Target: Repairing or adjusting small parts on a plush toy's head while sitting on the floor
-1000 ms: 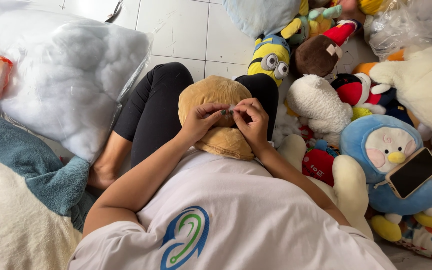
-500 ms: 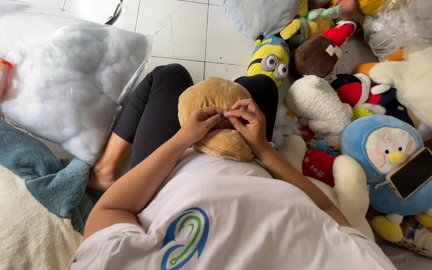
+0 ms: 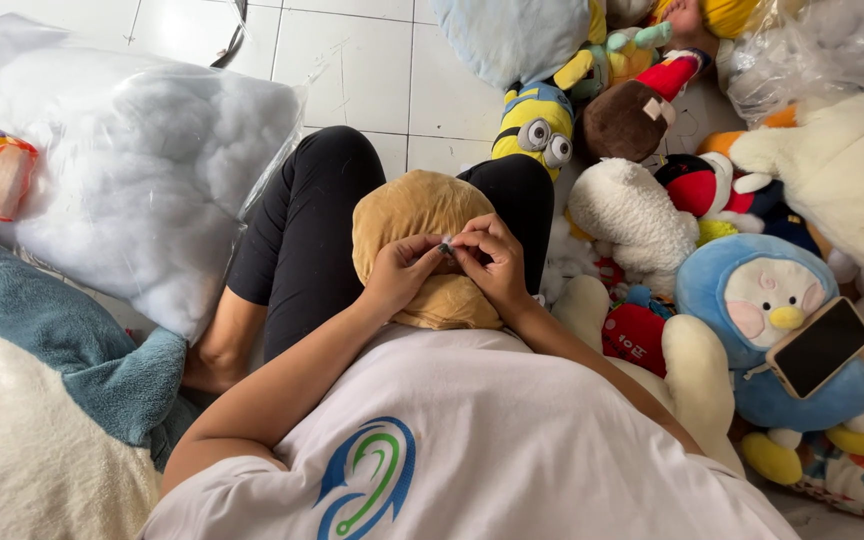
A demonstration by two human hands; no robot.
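Note:
A tan plush toy (image 3: pixel 414 212) lies in my lap between my legs in black trousers. My left hand (image 3: pixel 400 272) rests on the plush and pinches its fabric. My right hand (image 3: pixel 487 262) meets it fingertip to fingertip, pinching something small and thin at the seam; it is too small to make out. Both hands sit over the plush's lower half, hiding that part of it.
A clear bag of white stuffing (image 3: pixel 142 170) lies at my left, a teal and cream plush (image 3: pixel 42 400) below it. A pile of plush toys fills the right, with a phone (image 3: pixel 820 347) resting on a blue penguin plush (image 3: pixel 767 310). White tiled floor (image 3: pixel 352 60) lies ahead.
My fingertips have shifted slightly at the seam of the tan plush. Nothing else has moved.

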